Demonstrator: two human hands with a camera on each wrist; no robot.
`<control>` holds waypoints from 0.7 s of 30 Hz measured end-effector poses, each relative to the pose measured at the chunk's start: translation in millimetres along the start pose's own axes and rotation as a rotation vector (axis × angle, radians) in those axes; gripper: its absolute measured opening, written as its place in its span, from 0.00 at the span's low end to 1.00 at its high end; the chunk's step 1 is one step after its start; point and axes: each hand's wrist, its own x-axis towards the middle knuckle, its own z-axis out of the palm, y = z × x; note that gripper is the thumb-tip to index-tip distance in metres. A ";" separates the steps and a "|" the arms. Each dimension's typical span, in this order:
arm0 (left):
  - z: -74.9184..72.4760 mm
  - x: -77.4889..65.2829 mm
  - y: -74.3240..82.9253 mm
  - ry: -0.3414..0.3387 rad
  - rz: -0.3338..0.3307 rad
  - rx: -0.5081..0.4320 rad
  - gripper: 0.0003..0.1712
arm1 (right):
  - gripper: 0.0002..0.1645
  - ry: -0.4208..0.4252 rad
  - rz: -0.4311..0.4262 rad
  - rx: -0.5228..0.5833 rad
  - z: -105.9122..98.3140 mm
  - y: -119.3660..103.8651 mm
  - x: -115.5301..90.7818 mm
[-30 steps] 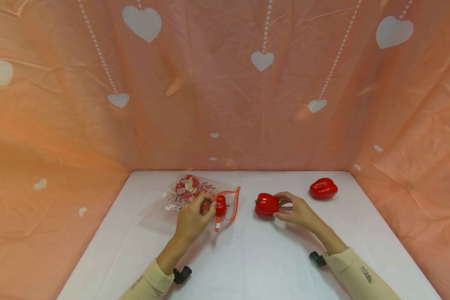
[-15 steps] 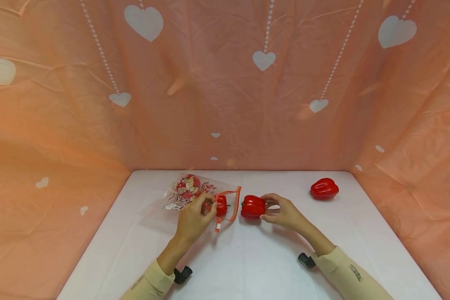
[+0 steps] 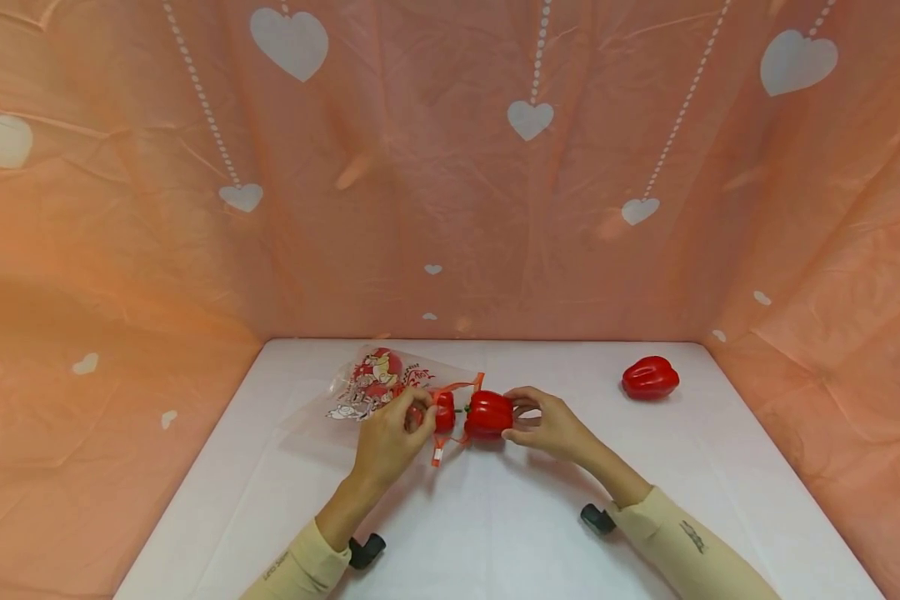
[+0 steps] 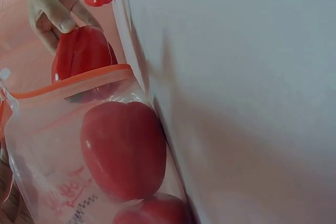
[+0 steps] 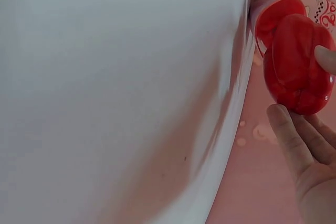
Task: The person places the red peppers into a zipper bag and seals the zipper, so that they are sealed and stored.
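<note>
In the head view my left hand (image 3: 388, 435) pinches the orange-edged mouth of a clear printed zip bag (image 4: 47, 145). The bag lies on its side with its opening toward the right. Inside it are red bell peppers (image 4: 125, 148), one close behind the mouth. My right hand (image 3: 557, 427) holds another red bell pepper (image 3: 489, 415) by its blunt end, thumb on one side and fingers on the other. Its stem end points left into the bag's mouth; in the left wrist view the green stem shows through the film. In the right wrist view this pepper (image 5: 296, 64) overlaps the one inside.
A further red bell pepper (image 3: 649, 378) lies at the back right of the white table (image 3: 525, 533). Orange curtains with white hearts (image 3: 450, 208) hang behind and along both sides. Black camera mounts (image 3: 367, 551) stick out at both wrists.
My right hand has moved left, bringing its pepper from the table's middle to the bag's mouth. My left hand has stayed at the mouth, holding it.
</note>
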 end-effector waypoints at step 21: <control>0.8 -2.8 -0.9 -0.011 0.010 0.000 0.10 | 0.33 -0.045 -0.034 0.007 22.7 -9.3 12.9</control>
